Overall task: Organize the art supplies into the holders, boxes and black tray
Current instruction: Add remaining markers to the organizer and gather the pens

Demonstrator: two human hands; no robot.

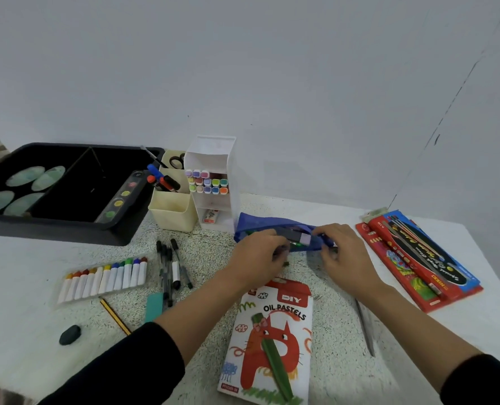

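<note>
A blue pouch [267, 223] lies on the table behind my hands, with markers showing in its opening. My left hand [257, 254] grips a dark marker with a lilac cap [298, 236] at the pouch's mouth. My right hand [342, 249] pinches the pouch's right end. The white marker holder [213, 159] stands just left of the pouch with several coloured markers in it. A cream pen holder [173, 210] with pens and scissors stands beside it. The black tray [53, 226] at the far left holds a paint strip and palettes.
An oil pastels box [272, 340] lies in front of me. Paint tubes [105, 277], black pens [170, 267], a teal eraser [154, 306], a pencil [114, 315] and a dark eraser [70, 334] lie at the left. Red and blue boxes [418, 258] sit at the right, a grey blade [365, 325] nearer.
</note>
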